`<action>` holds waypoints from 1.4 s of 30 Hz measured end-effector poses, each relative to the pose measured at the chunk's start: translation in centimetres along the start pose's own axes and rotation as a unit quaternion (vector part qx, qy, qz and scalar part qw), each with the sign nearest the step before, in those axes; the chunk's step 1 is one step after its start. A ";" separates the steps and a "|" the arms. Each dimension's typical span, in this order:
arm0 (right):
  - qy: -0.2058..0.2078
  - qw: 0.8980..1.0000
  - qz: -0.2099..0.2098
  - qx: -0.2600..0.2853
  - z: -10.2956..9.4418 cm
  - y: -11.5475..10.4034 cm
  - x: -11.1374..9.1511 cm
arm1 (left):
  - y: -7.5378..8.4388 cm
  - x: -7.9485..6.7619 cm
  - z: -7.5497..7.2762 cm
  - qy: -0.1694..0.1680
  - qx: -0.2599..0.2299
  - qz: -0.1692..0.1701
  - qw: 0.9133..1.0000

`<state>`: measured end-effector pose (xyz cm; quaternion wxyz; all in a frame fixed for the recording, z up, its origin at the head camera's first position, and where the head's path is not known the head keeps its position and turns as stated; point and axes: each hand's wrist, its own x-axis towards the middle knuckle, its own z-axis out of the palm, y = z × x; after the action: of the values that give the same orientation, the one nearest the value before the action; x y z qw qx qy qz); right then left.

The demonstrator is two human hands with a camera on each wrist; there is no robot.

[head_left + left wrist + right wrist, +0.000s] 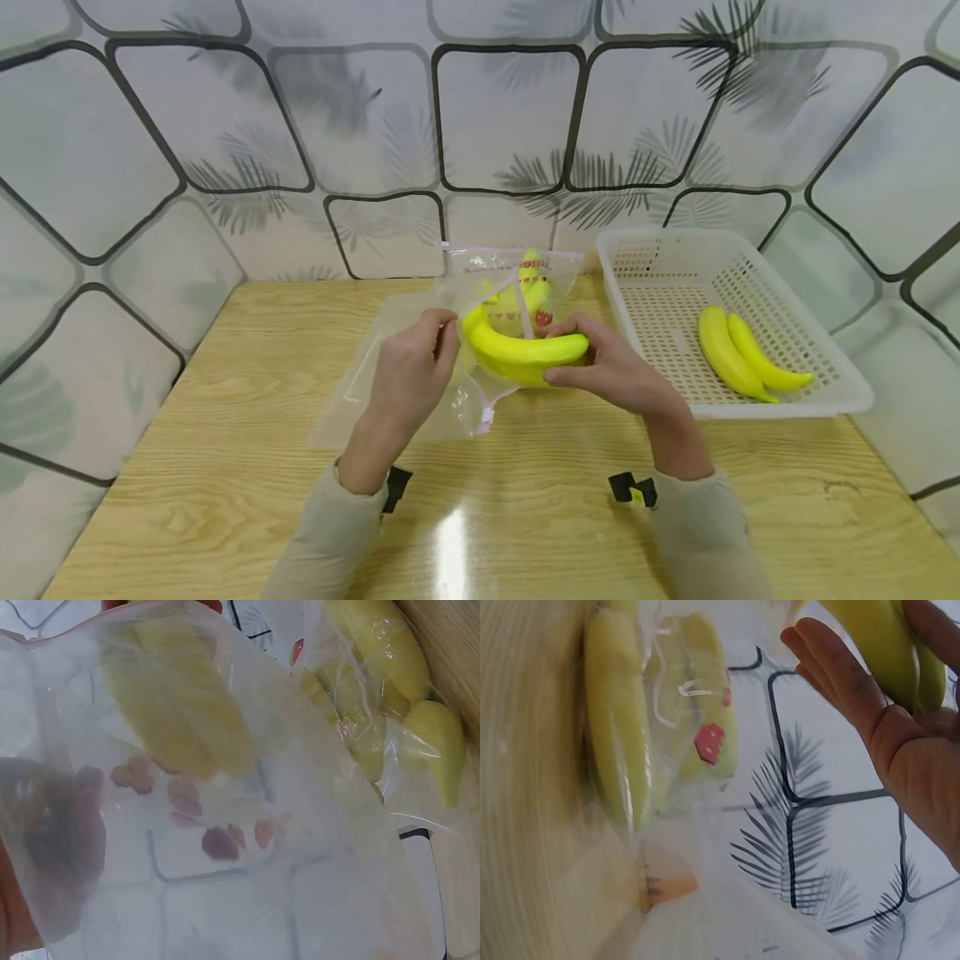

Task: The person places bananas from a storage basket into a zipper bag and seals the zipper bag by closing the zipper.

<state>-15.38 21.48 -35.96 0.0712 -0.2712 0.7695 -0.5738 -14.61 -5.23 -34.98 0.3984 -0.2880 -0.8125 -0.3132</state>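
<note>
My left hand (pixel 408 367) pinches the upper edge of a clear zip bag (pixel 453 408) with small printed figures. In the left wrist view this bag (pixel 217 907) fills most of the picture and blurs what is behind it. A yellow banana (pixel 517 354) is in my right hand (pixel 618 371), gripped near one end between thumb and fingers. It lies at the bag's mouth; whether part of it is inside, I cannot tell. Behind it stands another clear zip bag (pixel 487 260) with several bananas (pixel 619 712) inside and a strawberry print.
A white perforated plastic basket (pixel 660 312) stands at the right, holding two bananas (pixel 723 350). The wooden table (pixel 225 467) meets a patterned cloth wall (pixel 510 117) at the back and sides.
</note>
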 end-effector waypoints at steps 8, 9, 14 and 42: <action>0.020 0.995 0.073 0.058 1.6 0.9 1.0 | 0.0 0.1 0.0 0.017 -0.005 0.011 1.000; 0.022 0.994 0.080 0.072 1.9 0.8 1.1 | 0.0 0.1 0.1 0.018 -0.003 0.011 1.000; 0.049 0.989 0.101 0.101 3.2 0.4 1.6 | 0.0 0.1 0.2 0.024 0.003 0.012 1.000; 0.052 0.978 0.097 0.174 3.6 -0.6 1.8 | -0.2 0.2 -0.1 0.022 -0.010 -0.003 1.000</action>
<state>-15.16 17.48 -36.24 0.1327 -0.1481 0.6831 -0.7027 -14.79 -5.36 -34.82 0.4120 -0.2825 -0.8013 -0.3291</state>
